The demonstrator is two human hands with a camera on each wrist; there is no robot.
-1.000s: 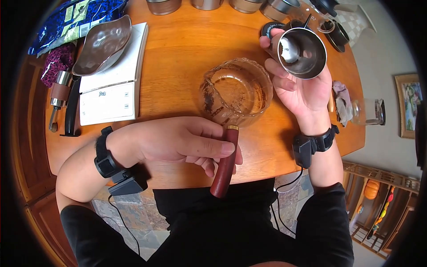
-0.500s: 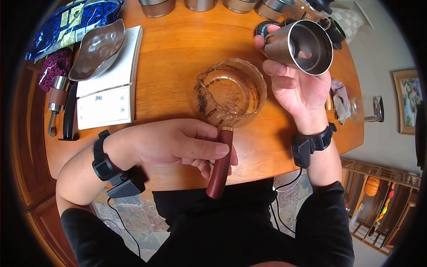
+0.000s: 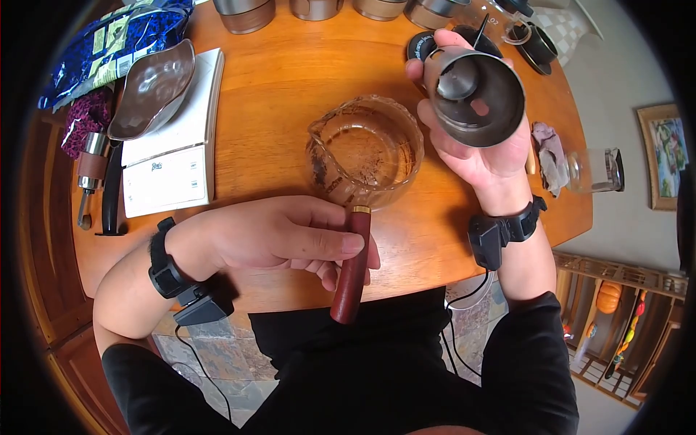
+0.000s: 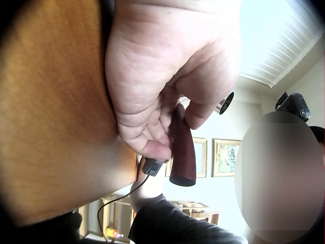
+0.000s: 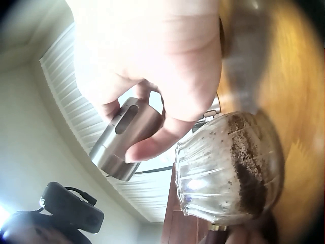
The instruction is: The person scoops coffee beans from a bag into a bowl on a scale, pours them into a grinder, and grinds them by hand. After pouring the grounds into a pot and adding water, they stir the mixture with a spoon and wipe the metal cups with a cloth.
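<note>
My left hand (image 3: 290, 235) grips the dark red wooden handle (image 3: 351, 279) of a ribbed glass pot (image 3: 406, 170); the handle's end (image 4: 184, 170) sticks out past the fingers in the left wrist view. Dark grounds cling to the glass wall (image 5: 251, 173) in the right wrist view. Up and to the right, my right hand (image 3: 500, 156) holds a steel cup (image 3: 500, 116), tilted with its mouth facing the head camera. Inside the cup a rounded shiny shape shows. A slot marks the cup's side (image 5: 129, 137) in the right wrist view.
At left lie a white scale (image 3: 167, 181) with a brown dish (image 3: 156, 90), a blue bag (image 3: 116, 47) and a hand grinder (image 3: 93, 163). Several metal canisters (image 3: 246, 16) line the far edge. A cloth (image 3: 551, 156) and a glass jar (image 3: 587, 170) are at right.
The steel cup has turned in my right hand and come slightly left and down. The glass pot, still gripped by its handle, sits slightly further left in view.
</note>
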